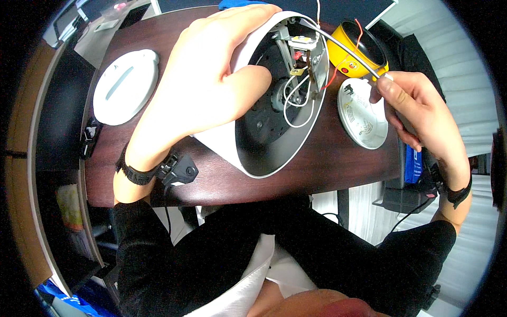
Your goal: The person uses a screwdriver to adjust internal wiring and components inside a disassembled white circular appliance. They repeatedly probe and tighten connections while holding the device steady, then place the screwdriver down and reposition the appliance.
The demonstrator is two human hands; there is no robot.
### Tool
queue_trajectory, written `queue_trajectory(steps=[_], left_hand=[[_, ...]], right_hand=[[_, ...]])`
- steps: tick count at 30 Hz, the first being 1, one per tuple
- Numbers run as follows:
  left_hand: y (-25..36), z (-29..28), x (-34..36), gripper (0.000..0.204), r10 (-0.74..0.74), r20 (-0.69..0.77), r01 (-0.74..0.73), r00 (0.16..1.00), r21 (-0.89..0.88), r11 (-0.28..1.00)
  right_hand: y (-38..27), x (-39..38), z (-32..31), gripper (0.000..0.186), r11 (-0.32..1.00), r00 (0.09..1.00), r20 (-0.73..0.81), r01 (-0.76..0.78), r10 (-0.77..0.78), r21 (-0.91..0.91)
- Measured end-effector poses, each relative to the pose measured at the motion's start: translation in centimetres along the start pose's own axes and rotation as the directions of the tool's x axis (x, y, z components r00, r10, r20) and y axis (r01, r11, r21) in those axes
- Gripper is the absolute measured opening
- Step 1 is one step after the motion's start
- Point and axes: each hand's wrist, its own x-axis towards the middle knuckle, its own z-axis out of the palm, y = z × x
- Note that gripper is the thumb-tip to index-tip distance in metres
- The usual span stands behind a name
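A white, roughly cylindrical appliance housing lies tilted on the table, its open end turned to the right. Inside show a dark round plate, a metal bracket and looped white wires. My left hand grips the housing from its left side, thumb over the rim and fingers along the top. Between thumb and fingers my right hand pinches a long thin grey rod, whose far end reaches the housing's upper rim. Whether it has a handle is hidden. A loose red wire crosses the rod.
On the left lies a white round cover with a slot. A yellow round container with a red button stands at the back right, a white round base in front of it. A small black object sits at the table's left edge.
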Motion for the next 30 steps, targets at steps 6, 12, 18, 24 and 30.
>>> queue_trajectory(steps=[6,12,18,24,30], left_hand=[[-0.1,0.1,0.4,0.069,-0.049,0.007,0.049,0.999,0.053,0.997],[-1.1,0.8,0.3,0.068,-0.109,-0.078,0.13,0.991,0.359,0.924],[-1.2,0.7,1.2,0.069,-0.118,-0.016,0.118,0.993,0.255,0.96],[-2.1,-0.3,1.6,0.074,-0.101,0.093,0.083,0.991,0.177,0.981],[-2.1,-1.0,2.2,0.081,-0.05,0.175,0.023,0.983,0.15,0.988]], right_hand=[[1.4,0.6,-0.3,0.042,0.978,0.995,0.099,0.006,-0.028,0.207],[2.7,0.8,-0.2,0.044,0.924,0.986,0.155,-0.004,-0.06,0.383],[5.2,1.4,0.2,0.027,0.894,0.904,-0.194,0.307,-0.381,-0.327],[5.1,0.9,-1.4,0.035,0.377,0.595,-0.191,0.206,-0.781,-0.903],[3.9,0.3,-3.5,0.039,0.189,0.57,-0.067,0.158,-0.819,-0.969]])
